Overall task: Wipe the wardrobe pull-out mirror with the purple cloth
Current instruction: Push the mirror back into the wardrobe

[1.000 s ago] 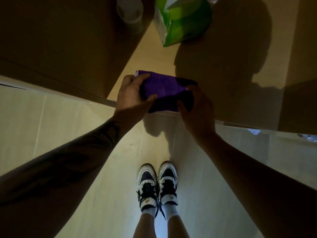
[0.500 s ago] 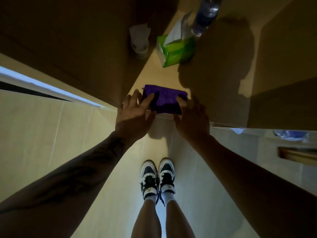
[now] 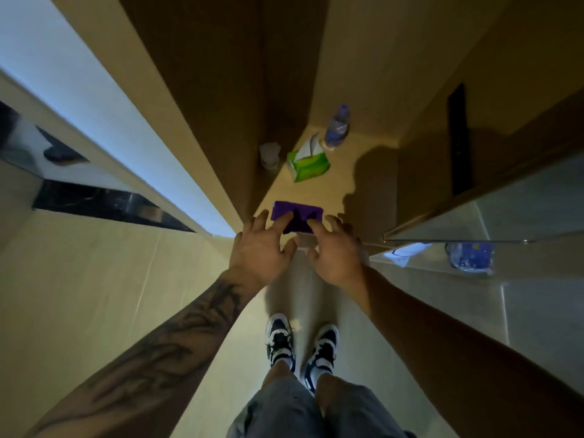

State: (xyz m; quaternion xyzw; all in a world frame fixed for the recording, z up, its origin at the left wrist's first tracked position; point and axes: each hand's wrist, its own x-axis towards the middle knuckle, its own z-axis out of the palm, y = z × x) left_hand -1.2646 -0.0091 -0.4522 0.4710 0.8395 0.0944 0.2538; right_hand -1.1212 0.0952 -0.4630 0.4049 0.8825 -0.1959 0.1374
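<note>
The folded purple cloth [image 3: 297,211] lies flat on the near end of a tan wardrobe shelf [image 3: 338,188]. My left hand [image 3: 259,251] and my right hand [image 3: 335,254] are side by side just in front of it, fingers spread and fairly straight. Their fingertips lie over the cloth's near edge, and neither hand grips it. A reflective mirror panel [image 3: 521,210] with a metal edge stands to the right and shows a reflected bottle.
Farther back on the shelf are a green tissue pack [image 3: 308,164], a water bottle [image 3: 337,126] and a white cup [image 3: 269,154]. Tall brown wardrobe panels [image 3: 202,90] close in both sides. My shoes [image 3: 300,346] stand on pale floor tiles.
Both hands have let go of the cloth, which now lies flat on the shelf, and their fingers have opened out. The view has drawn back and upward.
</note>
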